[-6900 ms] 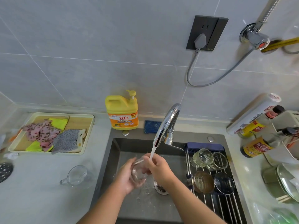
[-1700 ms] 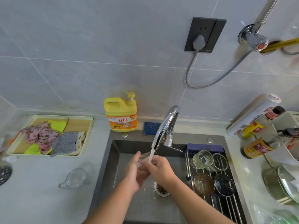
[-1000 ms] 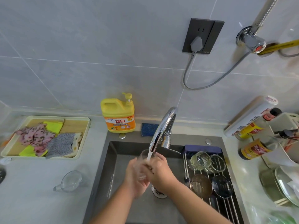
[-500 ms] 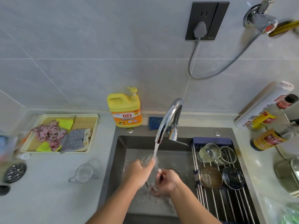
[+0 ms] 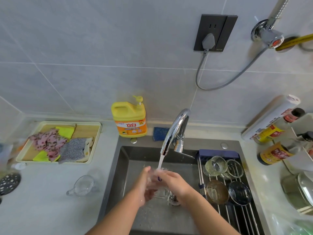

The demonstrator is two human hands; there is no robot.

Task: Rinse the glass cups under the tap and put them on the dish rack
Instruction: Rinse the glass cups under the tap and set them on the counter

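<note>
Holding one clear glass cup between them, the left hand and right hand meet low over the dark sink. Each hand's grip is curled round the cup, the left from the side and the right over the top. The cup sits directly under the water stream and is blurred by splashing, so its shape is hard to read.

To the right, the dish rack of metal rods spans the sink and carries four cups. An amber cup and a dark cup are nearer; a ribbed cup and a plain cup, both clear, are behind them. One handled cup, also clear, sits on the surface left of the sink.

Farther back are one chrome tap, one yellow soap bottle labelled "立白", one blue scrubber and one tray of cloths. On the wall, one dark socket holds a grey plug.
</note>
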